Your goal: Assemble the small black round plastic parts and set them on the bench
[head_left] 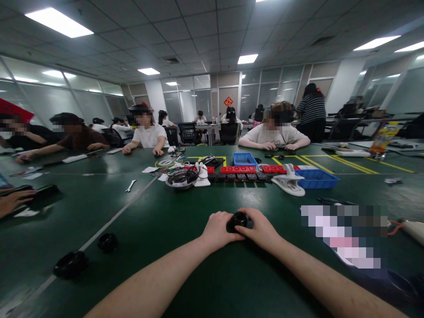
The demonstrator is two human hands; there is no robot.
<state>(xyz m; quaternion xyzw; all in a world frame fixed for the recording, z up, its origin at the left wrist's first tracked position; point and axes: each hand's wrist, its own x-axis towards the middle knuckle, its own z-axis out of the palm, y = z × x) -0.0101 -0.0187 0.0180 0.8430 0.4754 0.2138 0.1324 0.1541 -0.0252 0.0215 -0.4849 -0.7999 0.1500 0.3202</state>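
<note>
A small black hollow cylinder (239, 219), open at the top, is held between my two hands just above or on the green table (159, 274). My left hand (217, 229) is closed against its left side, with the fingertips partly hidden. From the right, my right hand (261, 227) pinches it, thumb in front and fingers behind. Two more black ring-shaped parts lie to my left: a larger ring (70, 264) and a smaller ring (107, 242). What exact kind of part these are cannot be made out.
Ahead are a metal bowl (180, 180) with cables, a red power strip (238, 169), a white clamp (289, 181) and blue trays (316, 179). A wrench (130, 186) lies left. A blurred-out flat object (344, 243) is right. Several people sit around the table.
</note>
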